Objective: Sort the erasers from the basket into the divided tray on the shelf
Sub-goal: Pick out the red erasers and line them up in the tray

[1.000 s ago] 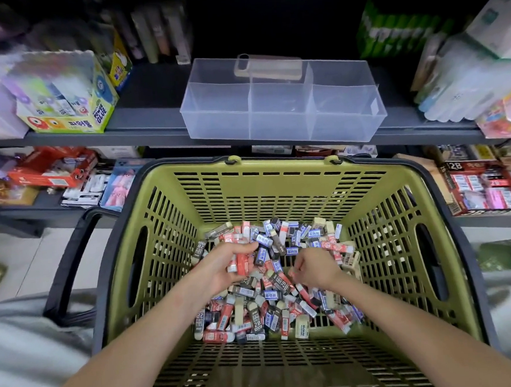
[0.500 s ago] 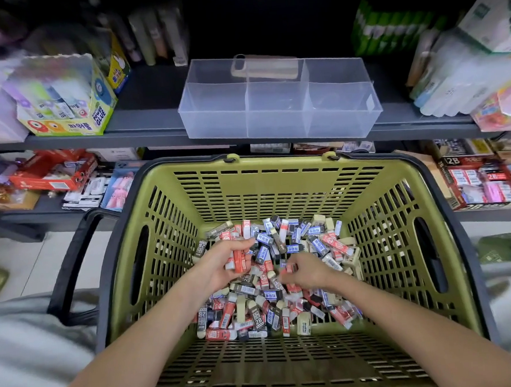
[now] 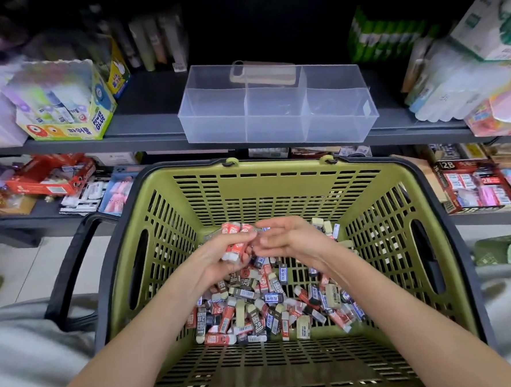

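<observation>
Grips a bunch of red-sleeved erasers (image 3: 233, 246) in the left hand (image 3: 219, 260), fingers curled round them, long axes running roughly 12 to 6, white ends toward 6. Curls the right hand (image 3: 291, 239) just beside at 3, fingertips at the bunch; perhaps pinching something, too blurred to tell. Holds both above the eraser pile (image 3: 273, 309) in the green basket (image 3: 277, 186). At 12, on the shelf (image 3: 143, 140): the clear divided tray (image 3: 277, 126).

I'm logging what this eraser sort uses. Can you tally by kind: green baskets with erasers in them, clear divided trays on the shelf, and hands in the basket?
Green basket: 1
Clear divided tray: 1
Hands in the basket: 2, left hand and right hand
Total: 4
</observation>
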